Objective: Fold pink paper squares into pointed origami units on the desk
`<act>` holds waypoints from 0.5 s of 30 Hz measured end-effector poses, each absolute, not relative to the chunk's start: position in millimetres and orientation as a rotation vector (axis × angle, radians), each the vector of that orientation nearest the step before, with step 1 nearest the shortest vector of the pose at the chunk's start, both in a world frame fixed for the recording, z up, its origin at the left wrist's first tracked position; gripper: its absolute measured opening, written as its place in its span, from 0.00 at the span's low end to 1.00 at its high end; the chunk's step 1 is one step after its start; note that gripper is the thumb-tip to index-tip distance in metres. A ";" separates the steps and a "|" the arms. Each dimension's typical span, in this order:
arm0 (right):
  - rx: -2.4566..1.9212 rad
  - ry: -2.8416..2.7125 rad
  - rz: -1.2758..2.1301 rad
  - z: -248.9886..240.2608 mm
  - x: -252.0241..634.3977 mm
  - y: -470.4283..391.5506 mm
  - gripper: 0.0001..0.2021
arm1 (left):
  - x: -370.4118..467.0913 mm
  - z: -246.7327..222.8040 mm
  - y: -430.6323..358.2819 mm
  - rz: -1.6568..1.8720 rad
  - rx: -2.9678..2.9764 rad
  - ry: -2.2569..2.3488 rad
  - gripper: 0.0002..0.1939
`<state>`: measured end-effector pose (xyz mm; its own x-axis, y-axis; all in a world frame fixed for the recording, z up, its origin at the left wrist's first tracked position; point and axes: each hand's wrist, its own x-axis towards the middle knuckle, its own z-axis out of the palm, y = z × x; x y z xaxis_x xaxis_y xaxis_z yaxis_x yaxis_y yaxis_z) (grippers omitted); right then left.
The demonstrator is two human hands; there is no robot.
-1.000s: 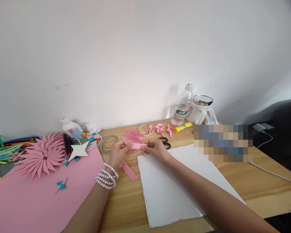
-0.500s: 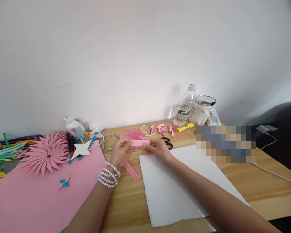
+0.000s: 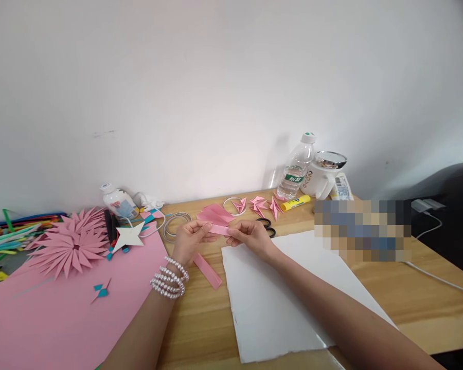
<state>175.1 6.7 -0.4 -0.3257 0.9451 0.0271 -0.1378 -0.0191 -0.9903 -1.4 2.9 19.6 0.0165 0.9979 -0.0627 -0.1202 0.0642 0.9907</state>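
A narrow folded strip of pink paper [image 3: 219, 230] is stretched between my two hands above the wooden table. My left hand [image 3: 193, 237], with several strands of beads at the wrist, pinches its left end between thumb and fingers. At the other end my right hand [image 3: 250, 237] grips the strip the same way. Below my left hand lies another pink paper strip [image 3: 208, 271]. Behind the hands rests a larger piece of pink paper [image 3: 215, 214]. Black-handled scissors [image 3: 268, 227] lie just past my right hand, partly hidden by it.
White board [image 3: 278, 303] lies under my right forearm. Pink sheet [image 3: 131, 298] on the left bears pink paper flowers [image 3: 75, 246] and a white star [image 3: 129, 237]. At the back stand a water bottle [image 3: 294, 167], a mug [image 3: 322, 177], a glue stick [image 3: 295, 202] and folded pink pieces [image 3: 258, 206].
The held strip has tilted, its right end now slightly lower and more covered by my right fingers. Both hands stay in nearly the same place.
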 end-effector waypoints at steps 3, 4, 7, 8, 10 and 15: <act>-0.874 -1.340 1.577 1.7 174.0 4.5 0.17 | -2.2 21.6 1.7 1.174 1.152 1.157 0.11; -0.856 -1.349 1.603 1.9 173.5 4.0 0.17 | -2.2 21.9 1.3 1.141 1.187 1.158 0.12; -0.860 -1.402 1.630 0.5 171.7 3.4 0.16 | -1.3 22.2 1.2 1.113 1.271 1.191 0.15; -0.879 -1.400 1.626 -0.5 171.2 3.6 0.15 | -1.3 22.4 1.5 1.137 1.292 1.222 0.16; -0.916 -1.343 1.613 -2.8 170.6 4.8 0.16 | -3.0 23.9 2.4 1.159 1.367 1.304 0.17; -0.967 -1.154 1.552 -6.2 170.8 8.5 0.15 | -15.5 33.9 2.1 0.581 1.823 1.369 0.13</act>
